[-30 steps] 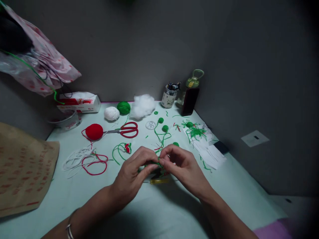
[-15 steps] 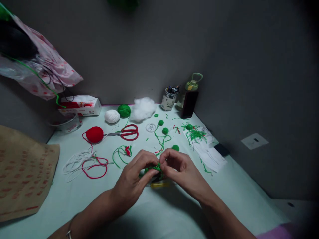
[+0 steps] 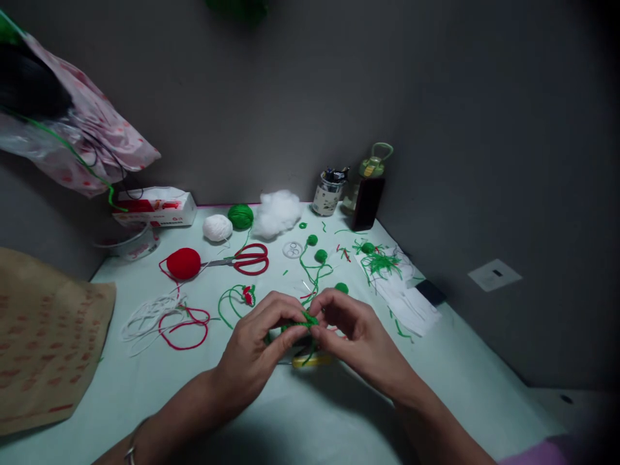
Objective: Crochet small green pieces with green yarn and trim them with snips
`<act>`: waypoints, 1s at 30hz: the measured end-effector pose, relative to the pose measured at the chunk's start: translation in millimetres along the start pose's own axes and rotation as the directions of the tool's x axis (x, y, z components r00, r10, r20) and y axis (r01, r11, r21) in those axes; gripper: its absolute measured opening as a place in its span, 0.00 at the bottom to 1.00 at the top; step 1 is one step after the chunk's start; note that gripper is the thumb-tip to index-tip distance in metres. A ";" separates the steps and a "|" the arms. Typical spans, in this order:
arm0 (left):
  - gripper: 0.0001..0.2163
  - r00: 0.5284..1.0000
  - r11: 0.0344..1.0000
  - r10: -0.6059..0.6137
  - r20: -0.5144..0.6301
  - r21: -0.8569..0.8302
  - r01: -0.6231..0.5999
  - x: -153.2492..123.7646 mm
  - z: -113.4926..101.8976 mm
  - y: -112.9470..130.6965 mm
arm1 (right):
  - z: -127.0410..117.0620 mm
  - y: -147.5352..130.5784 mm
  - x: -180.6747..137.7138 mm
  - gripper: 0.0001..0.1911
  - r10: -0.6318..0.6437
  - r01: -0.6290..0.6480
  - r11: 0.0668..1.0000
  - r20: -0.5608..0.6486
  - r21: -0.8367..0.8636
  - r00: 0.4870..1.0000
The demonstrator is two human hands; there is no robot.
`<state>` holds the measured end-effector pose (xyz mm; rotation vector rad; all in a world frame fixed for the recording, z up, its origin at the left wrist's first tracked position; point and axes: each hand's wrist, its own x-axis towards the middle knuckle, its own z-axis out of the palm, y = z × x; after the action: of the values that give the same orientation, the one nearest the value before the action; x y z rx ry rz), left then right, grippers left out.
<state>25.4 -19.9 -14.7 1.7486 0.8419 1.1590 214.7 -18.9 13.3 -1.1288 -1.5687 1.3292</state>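
Between my fingertips is a small green crocheted piece (image 3: 306, 320), partly hidden by both hands. My left hand (image 3: 264, 339) pinches it from the left, thumb below and fingers above. From the right, my right hand (image 3: 351, 326) closes thumb and forefinger on its edge. A green yarn end hangs under the piece. Beneath my hands lies a tool with a yellow handle (image 3: 310, 360), partly covered. Just beyond my fingers are green yarn strands (image 3: 317, 274) with small green balls (image 3: 321, 256). A small red and green crocheted piece (image 3: 248, 295) lies beyond my left hand.
Red-handled scissors (image 3: 250, 259) lie beside a red yarn ball (image 3: 183, 263). White yarn (image 3: 217, 227), green yarn (image 3: 241, 216) and white stuffing (image 3: 278, 214) sit at the back. A pen cup (image 3: 327, 197), phone (image 3: 368, 204) and yarn scraps (image 3: 382, 259) stand or lie right. A paper bag (image 3: 53, 342) is left.
My right fingers have shifted slightly at the green piece, and more of it shows between my hands. A green yarn end now hangs over the yellow handle.
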 end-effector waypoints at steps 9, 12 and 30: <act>0.03 0.932 0.867 -0.356 0.070 -0.348 0.357 4.5 -0.5 7.9 | 1.8 0.7 -4.6 0.04 -0.158 0.155 0.980 -0.015 -0.128 0.987; 0.04 0.910 0.834 -0.404 0.097 -0.369 0.409 6.9 -3.3 8.4 | -3.7 0.9 -4.5 0.08 -0.155 0.152 0.983 -0.022 -0.103 0.988; 0.05 0.936 0.906 -0.295 0.192 -0.256 0.338 8.6 -9.7 11.4 | -26.2 7.2 2.5 0.09 -0.498 0.429 0.793 -0.054 -0.433 0.866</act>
<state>20.1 -14.3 0.8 1.3805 0.7894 0.8712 239.7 -8.2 10.2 -0.9654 -1.8942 0.5739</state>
